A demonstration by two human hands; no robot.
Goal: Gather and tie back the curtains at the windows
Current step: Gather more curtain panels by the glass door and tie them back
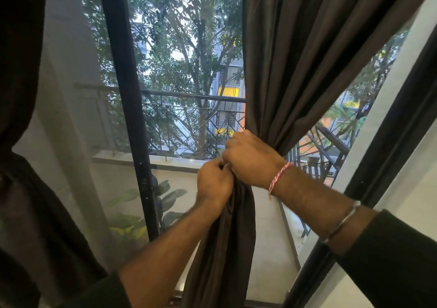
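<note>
From the head camera we see the dark curtain (295,59) hanging just right of the black window frame post (127,109), its long axis near vertical, gathered to a narrow waist and falling on below. Our right hand (250,160) curls tightly round that waist. Our left hand (214,181), touching it just below, pinches the bunched cloth.

— What was the curtain (295,54) made of?
— Matt, dark brown woven cloth, softly creased. The window frame (125,94) looked like smooth black metal; the bracelet (343,222) was shiny metal.
</note>
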